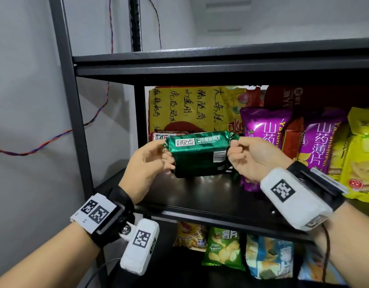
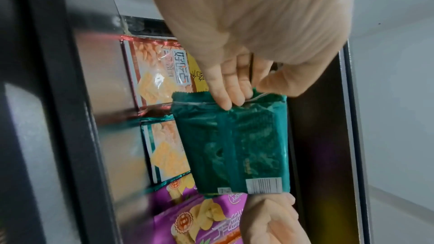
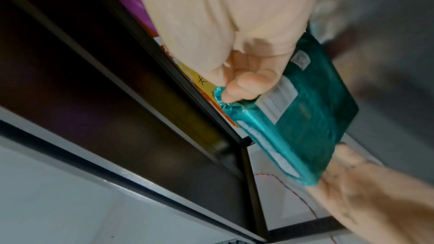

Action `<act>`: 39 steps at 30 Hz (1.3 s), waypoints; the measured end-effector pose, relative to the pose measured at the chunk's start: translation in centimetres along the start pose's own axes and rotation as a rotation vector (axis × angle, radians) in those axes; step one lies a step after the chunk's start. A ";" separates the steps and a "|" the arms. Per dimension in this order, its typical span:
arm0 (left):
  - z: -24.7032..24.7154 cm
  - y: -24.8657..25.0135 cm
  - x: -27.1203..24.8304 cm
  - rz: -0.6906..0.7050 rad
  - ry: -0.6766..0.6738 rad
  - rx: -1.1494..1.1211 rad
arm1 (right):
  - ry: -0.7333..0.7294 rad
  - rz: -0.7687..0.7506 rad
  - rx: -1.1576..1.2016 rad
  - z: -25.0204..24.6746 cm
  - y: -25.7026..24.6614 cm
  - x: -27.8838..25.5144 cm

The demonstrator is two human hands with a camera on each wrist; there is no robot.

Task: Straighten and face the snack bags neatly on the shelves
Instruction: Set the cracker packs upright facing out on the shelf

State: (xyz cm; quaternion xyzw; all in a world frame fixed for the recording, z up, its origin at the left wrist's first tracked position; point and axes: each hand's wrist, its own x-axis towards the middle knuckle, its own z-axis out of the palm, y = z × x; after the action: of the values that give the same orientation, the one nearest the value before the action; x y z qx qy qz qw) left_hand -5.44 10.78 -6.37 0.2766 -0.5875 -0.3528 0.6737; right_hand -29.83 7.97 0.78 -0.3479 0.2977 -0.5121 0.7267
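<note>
Two hands, left hand (image 1: 147, 163) and right hand (image 1: 255, 159), pinch opposite ends of a green snack pack (image 1: 200, 154) above the shelf (image 1: 210, 196).

The green packet (image 1: 198, 155) has both crimped ends swallowed by the left hand (image 1: 147, 163) and the right hand (image 1: 253, 161), and its front face is turned out of sight; the small print under its white label is too fine to read; behind it, a red-and-white packet (image 1: 161, 136) peeks out by one corner only; the yellow handwritten sheet (image 1: 185, 109) loses its lower part behind the packet; at the shelf's right end the yellow bag (image 1: 360, 154) is cut by the picture's edge; on the lower shelf (image 1: 221, 220) the bag tops hide under the front lip; the right wrist view is smeared with blur.
</note>
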 end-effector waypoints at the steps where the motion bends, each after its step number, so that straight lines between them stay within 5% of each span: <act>1: 0.1 -0.2 0.1 0.010 -0.003 0.058 | -0.013 0.017 0.058 0.1 -0.1 0.0; 4: 0.6 -0.6 0.6 0.064 0.037 0.239 | -0.066 0.037 0.128 0.7 0.2 0.3; 7: 0.9 -0.6 1.1 0.088 0.054 0.154 | -0.064 0.022 0.071 0.7 0.7 0.5; 12: 1.0 -0.4 2.0 0.030 0.101 0.006 | -0.033 -0.265 -0.472 -0.6 1.1 0.6; 16: 2.0 -0.2 2.4 -0.140 0.119 -0.110 | -0.172 -0.224 -0.697 -0.6 3.0 0.3; 19: 2.6 -0.1 2.6 -0.188 0.132 -0.101 | -0.197 -0.138 -0.605 -0.7 4.0 0.7; 23: 2.1 0.3 2.6 -0.147 0.017 -0.013 | -0.243 -0.232 -0.605 -1.0 3.7 0.7; 27: 1.5 0.9 2.7 -0.021 -0.012 0.089 | -0.244 -0.303 -0.654 -1.4 3.9 0.8; 30: 1.2 1.5 2.6 0.164 -0.041 0.221 | -0.264 -0.133 -0.640 -2.0 4.0 1.1; 33: 1.5 2.0 2.2 0.240 -0.053 0.296 | -0.331 0.097 -0.329 -1.8 3.4 0.8; 39: 2.4 2.7 1.0 0.341 -0.114 0.405 | -0.382 0.133 0.094 -1.9 2.0 1.3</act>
State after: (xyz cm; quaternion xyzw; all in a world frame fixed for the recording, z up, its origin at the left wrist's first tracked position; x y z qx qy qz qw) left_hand -7.35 11.69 -3.25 0.2823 -0.7212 -0.1245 0.6202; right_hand -29.86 6.84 -2.04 -0.3842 0.1525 -0.4009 0.8176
